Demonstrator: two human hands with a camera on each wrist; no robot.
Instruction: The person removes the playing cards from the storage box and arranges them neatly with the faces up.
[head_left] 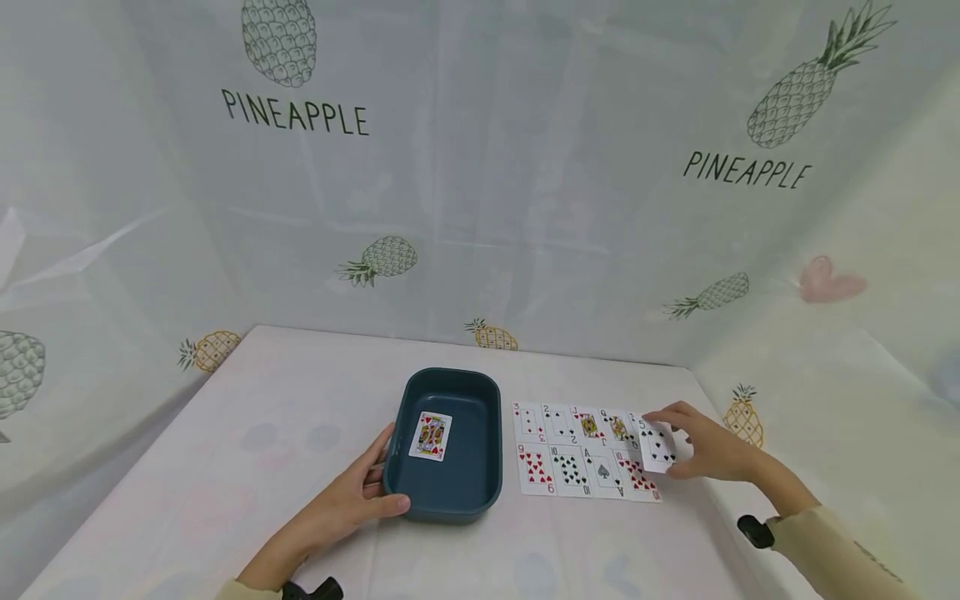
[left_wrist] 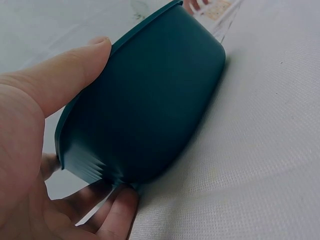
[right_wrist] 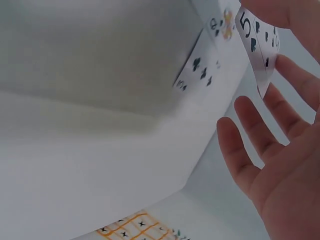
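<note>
My left hand (head_left: 348,500) grips the near left side of a dark teal tray (head_left: 450,507), thumb on the rim and fingers against the outer wall; the left wrist view shows that wall (left_wrist: 145,95) up close. One king card (head_left: 431,436) lies face up inside the tray. At the right end of the laid-out cards, my right hand (head_left: 708,446) pinches a five of spades (head_left: 657,447) between thumb and fingers. In the right wrist view this five (right_wrist: 257,42) is tilted up off the table, above another black-suited card (right_wrist: 197,70) lying there.
Two rows of face-up playing cards lie right of the tray, among them a three of diamonds (head_left: 528,423), a jack (head_left: 587,425), a queen (head_left: 618,427) and an ace of spades (head_left: 603,473). White cloth covers the table (head_left: 300,400). Behind hangs a pineapple-print curtain (head_left: 480,183).
</note>
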